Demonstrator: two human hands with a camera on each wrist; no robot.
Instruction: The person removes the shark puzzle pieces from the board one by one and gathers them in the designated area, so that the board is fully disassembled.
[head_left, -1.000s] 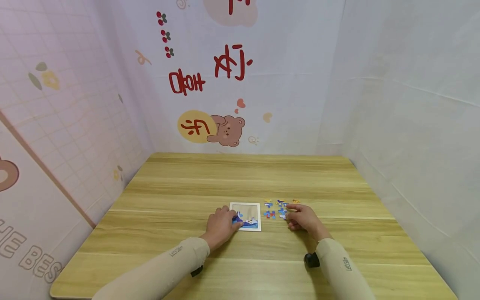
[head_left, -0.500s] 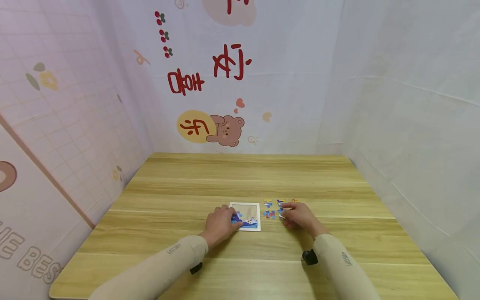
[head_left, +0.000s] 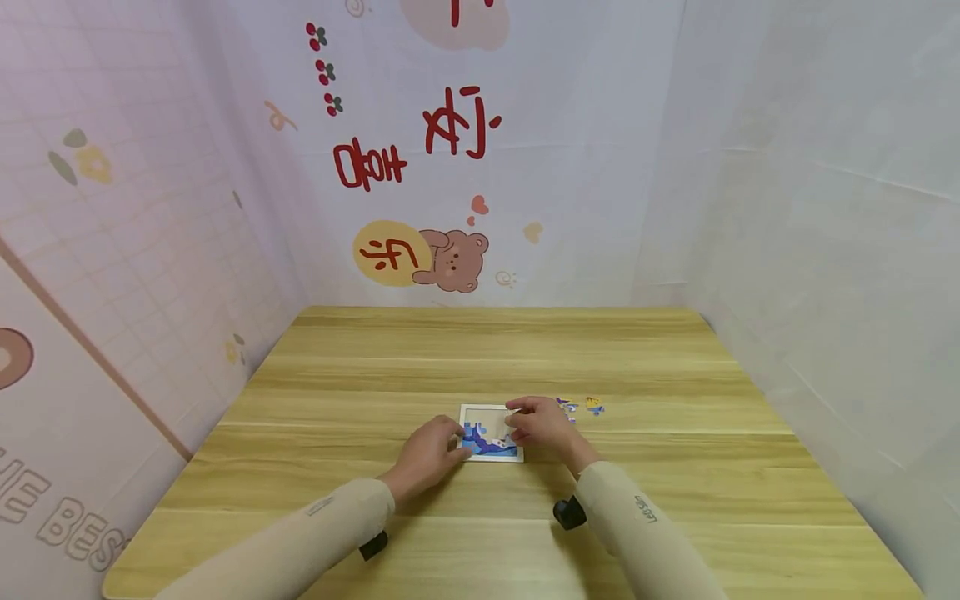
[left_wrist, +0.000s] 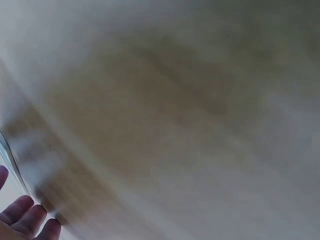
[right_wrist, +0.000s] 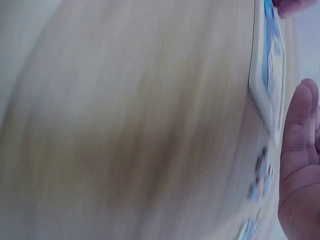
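Observation:
A white square puzzle tray [head_left: 480,407] lies on the table, with joined blue, purple and white pieces [head_left: 491,448] along its bottom and left side. My left hand [head_left: 426,452] rests at the tray's left edge, fingers relaxed; its fingertips [left_wrist: 30,215] show in the left wrist view's lower left corner. Over the tray's right side, my right hand [head_left: 546,425] pinches a puzzle piece, mostly hidden by the fingers. In the right wrist view my right hand [right_wrist: 300,165] shows beside the tray [right_wrist: 256,75]; the piece is out of sight there.
Loose puzzle pieces [head_left: 594,406] lie right of the tray, some hidden behind my right hand. The wood-grain table [head_left: 360,358] meets a printed cloth wall [head_left: 585,250] at the back, with cloth on both sides.
My right hand has moved left from the loose pieces to the tray, carrying a piece. My left hand has drawn back from over the tray to its left edge.

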